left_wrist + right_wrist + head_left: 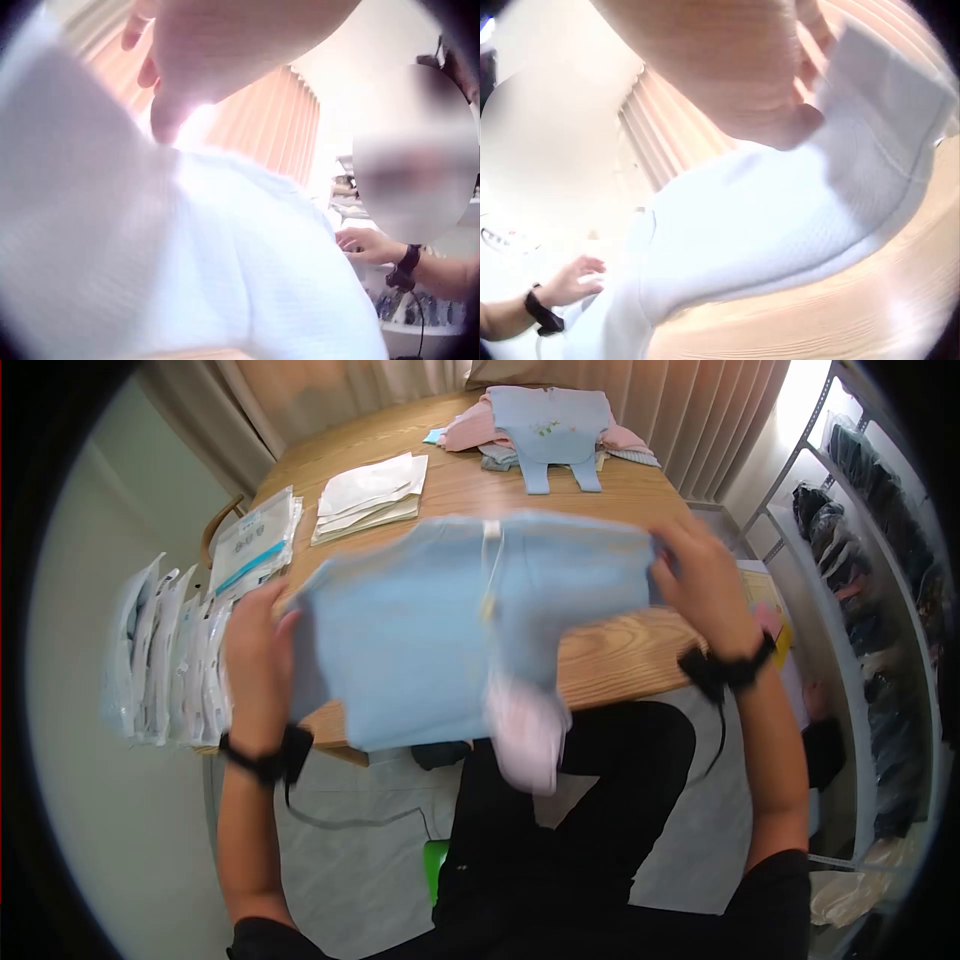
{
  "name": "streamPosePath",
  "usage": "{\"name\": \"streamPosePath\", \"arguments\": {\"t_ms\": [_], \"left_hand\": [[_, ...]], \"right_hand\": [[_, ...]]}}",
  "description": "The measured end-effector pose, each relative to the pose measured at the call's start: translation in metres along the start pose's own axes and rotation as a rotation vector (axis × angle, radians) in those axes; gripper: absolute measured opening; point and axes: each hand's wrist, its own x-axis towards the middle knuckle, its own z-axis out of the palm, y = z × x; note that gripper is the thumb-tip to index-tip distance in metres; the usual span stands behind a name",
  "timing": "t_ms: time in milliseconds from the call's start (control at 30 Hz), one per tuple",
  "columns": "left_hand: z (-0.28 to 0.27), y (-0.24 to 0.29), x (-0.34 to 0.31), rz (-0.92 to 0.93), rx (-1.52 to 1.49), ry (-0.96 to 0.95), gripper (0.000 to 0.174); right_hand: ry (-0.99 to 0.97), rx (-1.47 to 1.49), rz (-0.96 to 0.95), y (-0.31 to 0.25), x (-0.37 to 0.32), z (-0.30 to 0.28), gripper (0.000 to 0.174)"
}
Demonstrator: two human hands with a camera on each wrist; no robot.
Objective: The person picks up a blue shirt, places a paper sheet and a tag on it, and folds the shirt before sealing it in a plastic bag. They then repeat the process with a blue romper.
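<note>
Between the left hand (258,668) and right hand (706,585), the light-blue, long-sleeved fabric garment (420,635) is blurred; the pale pink, rounded piece (527,740) below is too smeared to identify. Top edges crop both hands in the wrist views.

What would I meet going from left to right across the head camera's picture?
A row of plastic-wrapped packets, the person's left hand, the light blue garment stretched between both hands, the right hand, then the shelving.
</note>
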Motion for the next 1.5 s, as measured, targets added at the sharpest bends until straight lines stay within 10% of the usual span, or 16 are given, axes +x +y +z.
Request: {"name": "streamPosePath", "arguments": {"t_ms": [100,200,333,600,700,833,967,1167,1233,1500], "left_hand": [[0.05,-0.018,-0.001,0.004,-0.056,-0.119,0.043],[0.094,-0.002,-0.032,-0.221,-0.541,-0.487,0.057],[0.125,0.018,-0.052,-0.06,-0.292,-0.796,0.078],[0.139,0.014,-0.013,-0.182,-0.319,-1.034,0.095],[0.132,0.023,-0.001,-0.164,-0.272,-0.994,0.084],[0.107,0.079,-0.014,0.067,-0.174,-0.643,0.028],[0.112,0.092,-0.057,0.0,-0.405,-0.676,0.02],[0.093,0.061,-0.024,-0.101,-0.729,-0.877,0.022],[0.09,0.031,0.022,-0.262,-0.866,-1.292,0.025],[0.185,-0.081,0.151,-0.314,-0.228,-0.722,0.026]], "right_hand": [[0.24,-0.091,-0.189,0.008,0.018,0.036,0.04],[-0.11,0.255,-0.086,-0.021,-0.018,0.072,0.048],[-0.429,0.239,-0.209,-0.034,-0.066,0.124,0.05],[-0.421,0.111,-0.161,-0.042,-0.051,0.112,0.037],[-0.445,0.146,-0.12,-0.037,-0.014,0.136,0.02],[-0.222,0.214,0.297,-0.014,0.044,0.176,0.045],[-0.357,0.095,0.656,0.011,0.07,0.198,0.074],[-0.407,0.248,0.543,0.042,0.073,0.196,0.076],[-0.215,0.358,0.338,0.057,0.068,0.215,0.078],[-0.308,0.329,0.383,0.052,0.068,0.194,0.073]]}}
